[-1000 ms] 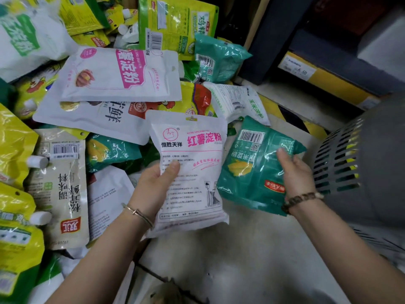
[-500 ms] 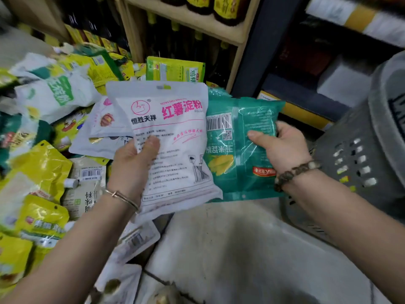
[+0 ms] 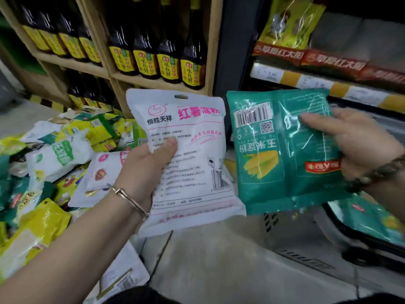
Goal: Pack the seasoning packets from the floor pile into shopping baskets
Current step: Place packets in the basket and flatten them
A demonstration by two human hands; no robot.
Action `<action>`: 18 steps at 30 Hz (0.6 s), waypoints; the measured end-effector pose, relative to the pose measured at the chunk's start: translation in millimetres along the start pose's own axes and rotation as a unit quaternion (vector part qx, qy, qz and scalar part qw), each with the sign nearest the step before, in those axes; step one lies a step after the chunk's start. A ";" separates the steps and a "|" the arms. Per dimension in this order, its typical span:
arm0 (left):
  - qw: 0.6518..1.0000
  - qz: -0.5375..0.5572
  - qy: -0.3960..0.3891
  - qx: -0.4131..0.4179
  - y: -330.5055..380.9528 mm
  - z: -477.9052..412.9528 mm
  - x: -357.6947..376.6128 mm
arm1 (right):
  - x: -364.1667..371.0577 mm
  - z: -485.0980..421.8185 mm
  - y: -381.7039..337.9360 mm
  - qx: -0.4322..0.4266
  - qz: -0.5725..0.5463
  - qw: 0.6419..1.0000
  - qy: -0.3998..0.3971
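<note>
A heap of glossy yellow, green and white plastic seasoning packets (image 3: 50, 172) covers the floor out beyond our left forearm, the stock we have yet to clear. Our left hand (image 3: 144, 170) is closed on a flat white plastic pouch printed with pink lettering (image 3: 188, 159): the thumb presses across its printed face and the fingers are hidden behind it, so most of the pouch stands upright above and to the right of the grip, where we judge its label can be read. Just beside it, edges near but apparently apart, our right hand (image 3: 359, 143) clamps a crinkled teal plastic packet with a barcode and a yellow corn picture (image 3: 282, 154). That hand is blurred, yet its fingers lie over the packet's right side, leaving the bulk hanging left of the grip with its print upside down. Below and to the right of that hand, the grey slotted plastic shopping basket (image 3: 291, 244) sits on the floor with similar teal packets inside. We judge both packets are held up for sorting on their way to it. Dark bottles with yellow labels on wooden shelves (image 3: 157, 62) stand behind.
</note>
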State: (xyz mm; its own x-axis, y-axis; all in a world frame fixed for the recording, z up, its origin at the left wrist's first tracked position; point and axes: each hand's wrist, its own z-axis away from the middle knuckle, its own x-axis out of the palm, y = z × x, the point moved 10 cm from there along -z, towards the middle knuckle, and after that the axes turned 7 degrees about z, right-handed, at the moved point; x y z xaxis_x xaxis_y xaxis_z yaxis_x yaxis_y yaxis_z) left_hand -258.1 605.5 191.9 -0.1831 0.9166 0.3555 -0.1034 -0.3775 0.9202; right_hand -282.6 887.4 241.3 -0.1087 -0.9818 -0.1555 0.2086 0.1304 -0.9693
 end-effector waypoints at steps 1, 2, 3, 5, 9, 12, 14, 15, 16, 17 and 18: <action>1.000 -0.004 -0.015 -0.002 1.1 -1.4 19.5 | -16.5 0.7 -6.1 -0.004 -0.005 1.000 0.002; 1.000 -0.009 -0.030 -0.001 2.3 -2.6 39.1 | -32.5 1.0 -11.7 -0.009 -0.010 1.000 0.003; 0.999 -0.014 -0.043 0.001 3.1 -4.1 58.2 | -47.9 0.9 -17.1 -0.015 -0.014 1.000 0.003; 0.997 -0.025 -0.073 0.002 0.4 -8.1 98.8 | -81.6 0.5 -25.2 -0.029 -0.019 0.999 0.006; 0.987 -0.089 -0.133 0.002 -20.7 -13.7 176.3 | -144.3 -1.0 -16.7 -0.030 0.019 0.999 0.018; 0.979 -0.121 -0.162 -0.034 -49.7 -12.0 224.0 | -189.3 -5.5 7.2 -0.006 0.023 0.999 0.047; 0.970 -0.155 -0.176 -0.061 -72.1 -13.2 249.8 | -217.0 -8.2 31.9 0.030 0.019 0.998 0.055; 0.963 -0.183 -0.183 -0.074 -83.7 -14.4 260.9 | -228.5 -8.5 44.2 0.051 0.017 0.997 0.057; 0.952 -0.221 -0.195 -0.087 -96.1 -15.2 271.4 | -239.5 -8.8 56.0 0.066 0.018 0.996 0.061; 0.937 -0.260 -0.210 -0.098 -110.8 -16.3 281.2 | -251.5 -9.6 70.0 0.087 0.027 0.993 0.076; 0.922 -0.299 -0.221 -0.109 -124.9 -16.4 289.4 | -260.0 -8.3 85.1 0.114 0.038 0.989 0.086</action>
State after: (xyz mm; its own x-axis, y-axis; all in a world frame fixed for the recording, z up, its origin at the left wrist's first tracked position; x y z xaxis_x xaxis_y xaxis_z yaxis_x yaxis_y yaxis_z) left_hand -314.2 915.7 177.1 0.3809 0.9157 -0.1280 -0.2591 0.2387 0.9359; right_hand -244.7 1154.9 197.7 -0.2444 -0.9298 -0.2752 0.4338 0.1490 -0.8886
